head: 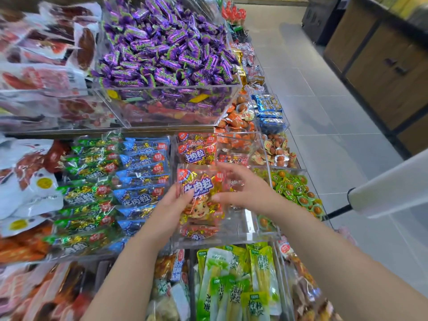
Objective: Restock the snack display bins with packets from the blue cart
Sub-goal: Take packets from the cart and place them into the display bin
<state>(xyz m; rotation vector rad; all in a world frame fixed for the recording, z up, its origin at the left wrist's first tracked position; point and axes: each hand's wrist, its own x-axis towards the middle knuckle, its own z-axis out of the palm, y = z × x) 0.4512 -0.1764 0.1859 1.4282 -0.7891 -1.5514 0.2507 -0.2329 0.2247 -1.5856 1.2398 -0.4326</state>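
Two bare forearms reach up from the bottom edge over a bin of pale green stick packets [231, 286], which lies closest of all. The left hand [171, 205] grips the left edge of an orange packet [199, 193], its fingers curled behind and its thumb on the front. The right hand [243, 188] is at the packet's right side with blurred fingers spread wide, the thumb just touching the edge. The packet stands tilted over a clear acrylic bin [231, 237] in the middle tier of the display, above one or two flat orange packets on the bin's floor. A stack of the same orange packets [196, 149] stands just behind it. To the left, rows of blue packets [143, 177] and green packets [88, 181] crowd close. To the right sits a compartment of small round green-rimmed packs [291, 186]. Above, a heaped box of purple candies [166, 47] overhangs the tier. A white cylinder on a dark rod [389, 188] juts in from the right, over the grey tiled floor [324, 112].
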